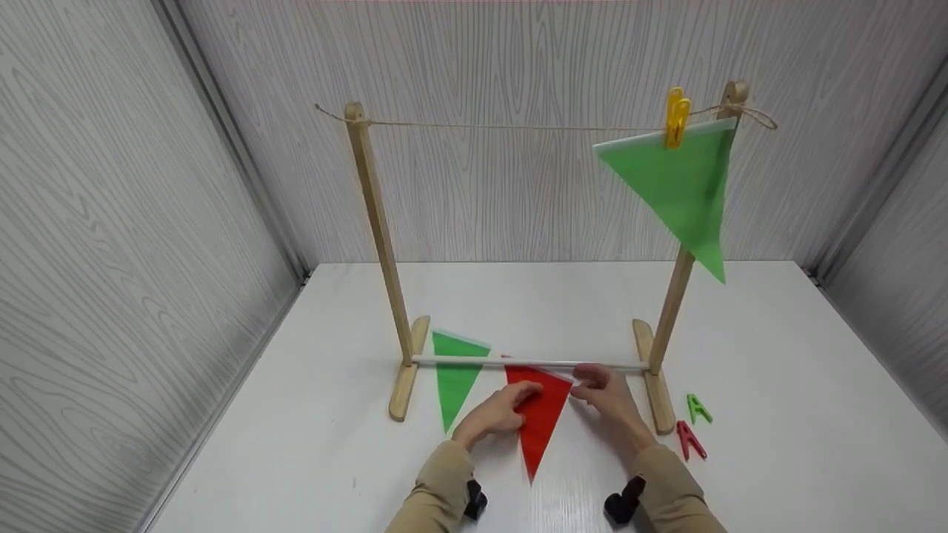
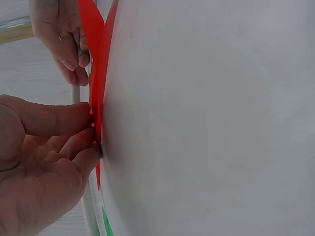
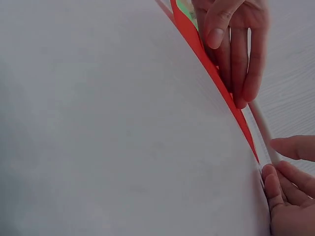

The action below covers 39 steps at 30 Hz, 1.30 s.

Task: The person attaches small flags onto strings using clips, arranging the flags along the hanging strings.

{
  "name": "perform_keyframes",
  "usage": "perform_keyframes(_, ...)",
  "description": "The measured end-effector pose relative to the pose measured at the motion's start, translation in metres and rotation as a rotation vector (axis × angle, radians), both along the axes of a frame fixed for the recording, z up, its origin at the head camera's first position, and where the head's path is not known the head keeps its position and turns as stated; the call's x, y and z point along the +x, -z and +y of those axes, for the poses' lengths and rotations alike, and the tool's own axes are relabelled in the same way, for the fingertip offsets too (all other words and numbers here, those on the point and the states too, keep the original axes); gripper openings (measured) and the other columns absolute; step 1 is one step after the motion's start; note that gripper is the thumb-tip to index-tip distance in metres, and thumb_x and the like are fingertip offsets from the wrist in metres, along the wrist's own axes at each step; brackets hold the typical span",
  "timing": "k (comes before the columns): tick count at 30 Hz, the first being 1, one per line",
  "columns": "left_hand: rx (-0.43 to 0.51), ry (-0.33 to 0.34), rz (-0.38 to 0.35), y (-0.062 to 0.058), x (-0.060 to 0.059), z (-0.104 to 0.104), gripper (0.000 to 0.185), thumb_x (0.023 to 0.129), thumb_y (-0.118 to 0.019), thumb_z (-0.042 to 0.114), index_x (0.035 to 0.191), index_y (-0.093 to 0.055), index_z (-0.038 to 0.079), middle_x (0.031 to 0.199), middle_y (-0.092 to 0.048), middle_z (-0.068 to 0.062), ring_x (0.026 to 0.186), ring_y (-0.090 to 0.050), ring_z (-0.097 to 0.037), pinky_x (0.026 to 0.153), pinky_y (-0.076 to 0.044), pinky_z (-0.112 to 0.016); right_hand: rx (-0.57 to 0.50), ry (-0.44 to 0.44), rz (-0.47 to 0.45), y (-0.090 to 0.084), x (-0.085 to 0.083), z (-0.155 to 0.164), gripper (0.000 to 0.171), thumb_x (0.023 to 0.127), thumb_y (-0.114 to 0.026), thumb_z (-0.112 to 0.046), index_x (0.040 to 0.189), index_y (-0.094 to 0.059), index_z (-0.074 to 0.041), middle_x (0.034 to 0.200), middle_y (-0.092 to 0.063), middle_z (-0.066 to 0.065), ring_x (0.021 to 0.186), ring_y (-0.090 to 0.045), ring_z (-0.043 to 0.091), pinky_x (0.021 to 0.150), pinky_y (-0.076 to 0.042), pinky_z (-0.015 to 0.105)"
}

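Note:
A red triangular pennant [image 1: 544, 414] with a white top edge lies on the table, its point toward me. My left hand [image 1: 498, 413] rests its fingertips on the pennant's left part; in the left wrist view the thumb and fingers [image 2: 74, 118] meet the red surface. My right hand [image 1: 611, 400] is at the pennant's upper right corner, beside the white crossbar [image 1: 452, 360]. In the right wrist view its thumb and forefinger stand apart, with the fingertips [image 3: 269, 172] right at the corner. To the left a green pennant [image 1: 455, 385] lies under the crossbar.
A wooden stand, with a left post [image 1: 381, 222] and right post [image 1: 674, 303], carries a string [image 1: 481, 126]. A yellow clothespin [image 1: 675, 122] holds another green pennant [image 1: 681, 185] near the right post. Green [image 1: 698, 409] and red [image 1: 690, 440] clothespins lie at the right.

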<state>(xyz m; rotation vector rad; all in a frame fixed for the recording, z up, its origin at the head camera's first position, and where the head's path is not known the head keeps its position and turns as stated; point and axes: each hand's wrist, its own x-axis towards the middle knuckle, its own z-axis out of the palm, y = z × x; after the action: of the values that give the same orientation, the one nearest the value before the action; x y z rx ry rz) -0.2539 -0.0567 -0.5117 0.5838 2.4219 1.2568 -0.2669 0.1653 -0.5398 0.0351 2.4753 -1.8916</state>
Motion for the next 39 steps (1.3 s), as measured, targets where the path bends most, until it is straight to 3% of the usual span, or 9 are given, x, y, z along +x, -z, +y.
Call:
perform_keyframes(7, 0.042, -0.001, -0.016, 0.002, 0.000, -0.001, 0.064, 0.078, -0.042, -0.017, 0.140, -0.051, -0.003, 0.149, -0.052, -0.020, 0.145, -0.043, -0.037, 0.122, -0.032, -0.050, 0.147, -0.024, 0.058, 0.001, 0.000, -0.005, 0.040, 0.085, -0.072, 0.001, 0.124, -0.066, 0.002, 0.111, -0.067, 0.016, 0.087, -0.051, 0.020, 0.071, -0.044, 0.023)
perform_keyframes(16, 0.137, 0.031, -0.055, 0.004, -0.002, -0.002, 0.071, 0.073, -0.031, -0.019, 0.142, -0.047, -0.010, 0.150, -0.049, -0.026, 0.147, -0.038, -0.040, 0.123, -0.030, -0.051, 0.180, -0.040, 0.105, 0.000, 0.001, -0.009, 0.040, 0.083, -0.076, -0.001, 0.122, -0.067, 0.001, 0.109, -0.069, 0.016, 0.095, -0.056, 0.024, 0.081, -0.046, 0.027)
perform_keyframes(20, 0.149, 0.015, -0.065, 0.005, -0.001, -0.001, 0.070, 0.075, -0.032, -0.019, 0.142, -0.047, -0.008, 0.151, -0.048, -0.025, 0.147, -0.038, -0.039, 0.123, -0.030, -0.051, 0.189, -0.024, 0.088, 0.000, 0.001, -0.011, 0.039, 0.083, -0.076, -0.001, 0.121, -0.067, 0.000, 0.107, -0.068, 0.014, 0.096, -0.056, 0.024, 0.082, -0.046, 0.028)
perform_keyframes(30, 0.231, -0.042, -0.115, 0.006, -0.001, 0.000, 0.064, 0.080, -0.040, -0.017, 0.142, -0.047, -0.007, 0.152, -0.047, -0.025, 0.148, -0.037, -0.040, 0.119, -0.037, -0.051, 0.150, 0.012, 0.059, 0.000, 0.000, -0.015, 0.039, 0.085, -0.068, 0.007, 0.123, -0.065, 0.001, 0.099, -0.069, 0.015, 0.085, -0.055, 0.021, 0.068, -0.047, 0.021)
perform_keyframes(35, 0.344, -0.110, -0.197, 0.009, -0.001, -0.004, 0.056, 0.088, -0.052, -0.010, 0.144, -0.048, -0.002, 0.154, -0.046, -0.023, 0.149, -0.036, -0.039, 0.119, -0.037, -0.050, 0.127, 0.012, 0.050, 0.001, 0.002, -0.015, 0.039, 0.087, -0.063, 0.008, 0.126, -0.064, 0.000, 0.103, -0.071, 0.015, 0.088, -0.060, 0.021, 0.076, -0.054, 0.024)
perform_keyframes(39, 0.478, -0.191, -0.206, 0.013, -0.004, -0.008, 0.049, 0.094, -0.057, -0.003, 0.143, -0.048, -0.003, 0.148, -0.052, -0.024, 0.142, -0.046, -0.039, 0.116, -0.043, -0.046, 0.112, 0.003, 0.045, 0.002, 0.003, -0.013, 0.039, 0.088, -0.062, 0.007, 0.126, -0.064, -0.001, 0.106, -0.071, 0.015, 0.091, -0.062, 0.021, 0.082, -0.057, 0.026)
